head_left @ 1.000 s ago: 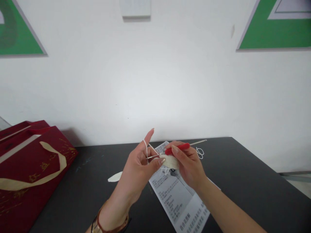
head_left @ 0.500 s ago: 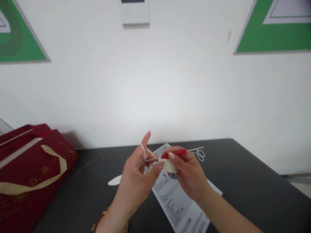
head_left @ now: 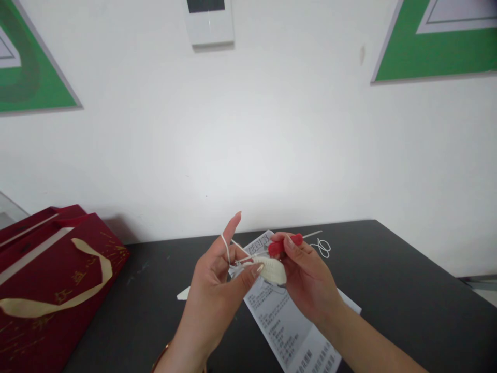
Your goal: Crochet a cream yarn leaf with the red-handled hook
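Observation:
My left hand (head_left: 217, 282) pinches a small cream crocheted piece (head_left: 274, 270) between thumb and middle finger, above a black table (head_left: 392, 295). White yarn (head_left: 225, 247) loops over its raised index finger. My right hand (head_left: 306, 274) holds a crochet hook with a red handle (head_left: 285, 244); the metal shaft points left into the cream piece, and its thin tail end sticks out to the right. Both hands hover over a printed instruction sheet (head_left: 289, 329).
A dark red gift bag (head_left: 50, 285) with a cream ribbon handle lies at the table's left. A loose loop of white yarn (head_left: 323, 247) rests behind my right hand. A small cream piece (head_left: 183, 293) lies left of my left wrist. A white wall stands behind.
Both hands have dropped slightly and the hook's shaft has pushed further into the cream piece. The view has shifted a little downward and to the left.

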Available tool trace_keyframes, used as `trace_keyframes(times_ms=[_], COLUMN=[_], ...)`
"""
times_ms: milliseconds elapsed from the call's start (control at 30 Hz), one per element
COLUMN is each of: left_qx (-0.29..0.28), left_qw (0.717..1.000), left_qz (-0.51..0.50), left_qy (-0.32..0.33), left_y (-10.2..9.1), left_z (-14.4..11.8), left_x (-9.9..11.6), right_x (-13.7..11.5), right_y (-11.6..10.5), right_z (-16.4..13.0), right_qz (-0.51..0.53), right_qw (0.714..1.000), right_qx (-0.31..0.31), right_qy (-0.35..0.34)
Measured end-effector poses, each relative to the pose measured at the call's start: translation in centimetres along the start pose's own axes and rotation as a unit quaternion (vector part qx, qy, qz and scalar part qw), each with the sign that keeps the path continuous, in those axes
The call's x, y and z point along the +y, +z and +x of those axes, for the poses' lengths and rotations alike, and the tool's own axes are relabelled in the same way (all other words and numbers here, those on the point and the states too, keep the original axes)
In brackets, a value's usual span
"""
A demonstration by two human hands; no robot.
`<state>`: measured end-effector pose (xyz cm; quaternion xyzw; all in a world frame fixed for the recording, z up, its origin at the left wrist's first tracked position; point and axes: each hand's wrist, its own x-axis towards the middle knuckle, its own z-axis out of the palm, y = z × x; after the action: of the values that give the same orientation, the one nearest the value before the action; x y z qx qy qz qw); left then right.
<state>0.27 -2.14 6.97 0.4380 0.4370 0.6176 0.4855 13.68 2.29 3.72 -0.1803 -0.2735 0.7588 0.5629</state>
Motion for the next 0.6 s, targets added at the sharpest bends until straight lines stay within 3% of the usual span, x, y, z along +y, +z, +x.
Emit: trace_keyframes(times_ms=[167, 600], left_qx=[-0.011, -0.014], left_qw=[1.000, 0.999], left_qz=[0.018, 0.003], left_qy=[0.000, -0.036], left_y=[-0.16, 0.26], left_z=[-0.01, -0.14], left_x=[-0.05, 0.14], right_x=[-0.23, -1.04], right_y=[-0.20, -0.47], right_z=[0.22, 0.63], right_qz=[-0.016, -0.035], right_qw=[0.999, 0.999], right_qx=[-0.003, -0.011], right_qy=[-0.031, -0.010])
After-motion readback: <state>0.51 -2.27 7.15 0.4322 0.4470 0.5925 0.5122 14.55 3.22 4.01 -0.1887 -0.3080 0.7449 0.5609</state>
